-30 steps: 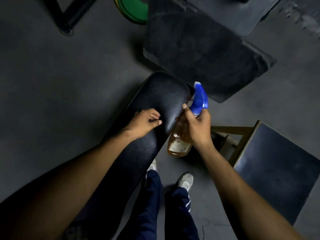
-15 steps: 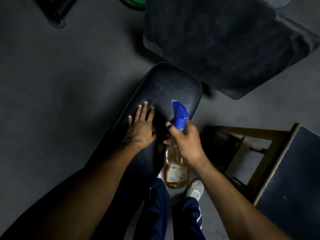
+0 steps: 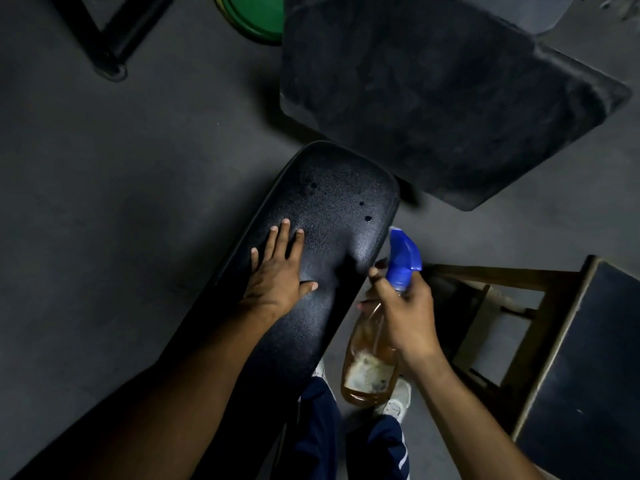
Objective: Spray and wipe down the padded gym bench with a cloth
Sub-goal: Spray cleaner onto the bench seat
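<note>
Left hand (image 3: 277,275) flat on bench (image 3: 332,209) — right hand (image 3: 405,306) grips spray bottle (image 3: 370,362).

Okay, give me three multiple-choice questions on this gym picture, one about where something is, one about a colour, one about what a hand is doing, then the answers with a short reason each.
1. Where is the left hand?
A. Flat on the padded bench
B. On the floor
C. On the bottle

2. What colour is the trigger head of the spray bottle?
A. Red
B. Blue
C. White

3. What is the right hand doing?
A. Hanging with nothing in it
B. Pressing flat on the bench
C. Holding the spray bottle by its neck

Answers:
1. A, its fingers lie spread on the black pad.
2. B, the head is bright blue above amber liquid.
3. C, its fingers curl round the neck just below the head, beside the bench's right edge.
</note>
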Demonstrator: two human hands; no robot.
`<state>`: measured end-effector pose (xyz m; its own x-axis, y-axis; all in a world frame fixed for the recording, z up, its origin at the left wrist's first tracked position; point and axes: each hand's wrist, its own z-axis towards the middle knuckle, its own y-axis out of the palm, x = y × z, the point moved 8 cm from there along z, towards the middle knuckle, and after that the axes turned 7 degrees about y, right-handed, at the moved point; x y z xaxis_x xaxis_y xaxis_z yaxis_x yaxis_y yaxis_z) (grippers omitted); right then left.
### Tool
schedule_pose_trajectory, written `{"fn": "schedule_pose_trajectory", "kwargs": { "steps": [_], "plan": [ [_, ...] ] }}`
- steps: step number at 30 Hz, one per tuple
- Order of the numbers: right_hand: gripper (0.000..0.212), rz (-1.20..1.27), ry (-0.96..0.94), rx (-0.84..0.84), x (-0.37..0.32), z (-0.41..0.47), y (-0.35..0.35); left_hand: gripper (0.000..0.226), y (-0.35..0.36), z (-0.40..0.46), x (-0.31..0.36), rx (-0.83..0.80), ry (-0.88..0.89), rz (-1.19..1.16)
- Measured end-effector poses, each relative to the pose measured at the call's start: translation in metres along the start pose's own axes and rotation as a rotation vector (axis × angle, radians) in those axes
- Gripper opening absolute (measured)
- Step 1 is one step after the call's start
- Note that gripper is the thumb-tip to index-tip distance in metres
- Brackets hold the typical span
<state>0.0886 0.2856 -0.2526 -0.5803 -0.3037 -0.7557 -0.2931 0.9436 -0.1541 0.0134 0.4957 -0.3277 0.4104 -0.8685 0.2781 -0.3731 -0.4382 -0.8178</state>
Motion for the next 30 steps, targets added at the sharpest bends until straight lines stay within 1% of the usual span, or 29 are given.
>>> {"fn": "schedule_pose_trajectory", "kwargs": {
  "steps": [2,5,6,7,9,10,13,16,20,22,25,27,29,30],
  "plan": [
    [0.015,-0.023,0.006,0.03,0.006,-0.005,-0.014,0.109,0.0,0.0,0.0,0.0,0.008,-0.008],
    [0.01,-0.057,0.003,0.021,0.012,-0.017,-0.017,0.109,0.001,0.001,0.001,0.0,0.008,-0.01],
    [0.008,-0.071,0.001,0.002,0.016,-0.022,-0.013,0.109,0.001,0.0,0.001,-0.001,0.006,-0.009],
    [0.011,-0.088,-0.003,-0.019,0.018,-0.027,-0.009,0.109,0.001,0.0,0.001,0.001,0.006,-0.009],
    [0.025,-0.166,-0.02,-0.067,0.022,-0.036,0.001,0.109,0.001,0.0,0.0,0.009,0.008,-0.006],
    [0.027,-0.224,-0.035,-0.088,0.023,-0.04,0.006,0.11,0.001,0.0,0.0,0.014,0.011,-0.006],
    [0.017,-0.275,-0.086,-0.142,0.023,-0.053,0.022,0.109,0.0,-0.004,-0.002,0.047,0.028,-0.03],
    [0.025,-0.286,-0.102,-0.202,0.024,-0.063,0.039,0.107,0.003,-0.015,-0.004,0.077,0.005,-0.061],
    [0.021,-0.385,-0.151,-0.271,0.03,-0.076,0.051,0.105,0.011,-0.044,-0.013,0.113,-0.052,-0.04],
    [0.022,-0.394,-0.173,-0.27,0.031,-0.082,0.05,0.103,0.016,-0.061,-0.019,0.117,-0.082,-0.003],
    [0.018,-0.442,-0.192,-0.258,0.037,-0.088,0.041,0.104,0.026,-0.083,-0.025,0.118,-0.137,0.018],
    [0.023,-0.438,-0.173,-0.228,0.043,-0.09,0.029,0.104,0.032,-0.094,-0.026,0.115,-0.164,0.02],
    [0.032,-0.368,-0.128,-0.184,0.049,-0.093,0.011,0.104,0.039,-0.106,-0.022,0.097,-0.174,0.027],
    [0.033,-0.339,-0.114,-0.161,0.051,-0.094,0.003,0.103,0.043,-0.112,-0.018,0.088,-0.17,0.036]
  ]
}}
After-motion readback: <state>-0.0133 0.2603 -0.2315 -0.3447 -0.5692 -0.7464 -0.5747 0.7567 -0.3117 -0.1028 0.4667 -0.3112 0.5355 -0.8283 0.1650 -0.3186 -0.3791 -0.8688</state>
